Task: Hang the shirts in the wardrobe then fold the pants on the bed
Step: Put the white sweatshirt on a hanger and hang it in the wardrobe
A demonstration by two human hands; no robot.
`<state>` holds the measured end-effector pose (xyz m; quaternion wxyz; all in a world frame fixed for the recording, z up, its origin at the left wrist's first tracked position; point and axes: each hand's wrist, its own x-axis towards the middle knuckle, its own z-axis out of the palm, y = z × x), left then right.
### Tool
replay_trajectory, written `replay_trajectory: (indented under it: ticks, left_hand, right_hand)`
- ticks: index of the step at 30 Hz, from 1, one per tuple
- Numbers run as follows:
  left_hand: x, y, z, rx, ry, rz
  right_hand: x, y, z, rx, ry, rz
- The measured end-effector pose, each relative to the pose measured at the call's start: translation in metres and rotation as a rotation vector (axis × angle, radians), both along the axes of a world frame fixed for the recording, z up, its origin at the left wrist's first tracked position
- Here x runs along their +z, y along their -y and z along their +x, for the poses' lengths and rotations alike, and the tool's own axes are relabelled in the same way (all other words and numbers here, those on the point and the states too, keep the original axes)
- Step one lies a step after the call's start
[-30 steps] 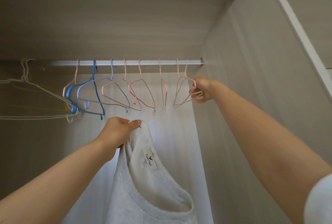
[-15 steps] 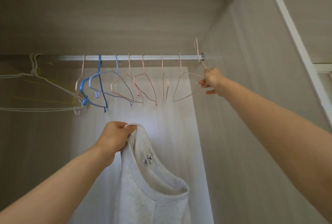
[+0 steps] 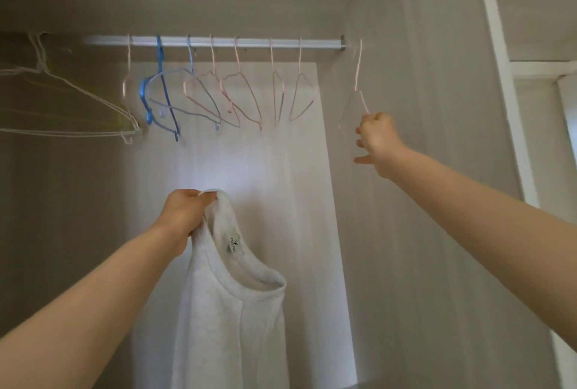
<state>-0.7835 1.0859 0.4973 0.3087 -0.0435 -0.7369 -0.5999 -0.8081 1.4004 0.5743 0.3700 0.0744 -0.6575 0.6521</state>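
Note:
My left hand [image 3: 184, 213] grips a light grey shirt [image 3: 231, 310] by the top of its collar, so the shirt hangs below the wardrobe rail [image 3: 215, 42]. My right hand [image 3: 377, 138] holds a thin pink wire hanger [image 3: 357, 82] by its shoulder. This hanger is off the rail, to the right of the rail's end, in front of the wardrobe's right side wall. Several pink and blue hangers [image 3: 237, 95] hang empty on the rail.
White wire hangers [image 3: 62, 101] hang at the far left of the rail. The wardrobe's right side panel [image 3: 421, 170] is close to my right arm. A white door frame [image 3: 499, 76] runs down the right. The pale back panel [image 3: 281, 185] lies behind the shirt.
My right hand has lifted the rightmost pink hanger off the rail and drawn it right and toward me. My left hand has kept hold of the shirt.

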Motion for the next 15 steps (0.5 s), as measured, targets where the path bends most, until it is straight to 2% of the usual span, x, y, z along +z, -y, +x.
replay_trajectory:
  ticks: [8, 15]
  left_hand:
    - [-0.026, 0.000, 0.002, 0.056, 0.016, -0.076]
    - [-0.047, 0.008, 0.004, 0.101, 0.030, -0.171]
  right_hand:
    - [-0.110, -0.007, 0.017, 0.189, 0.241, -0.003]
    - [-0.160, 0.007, 0.033, 0.341, 0.316, 0.062]
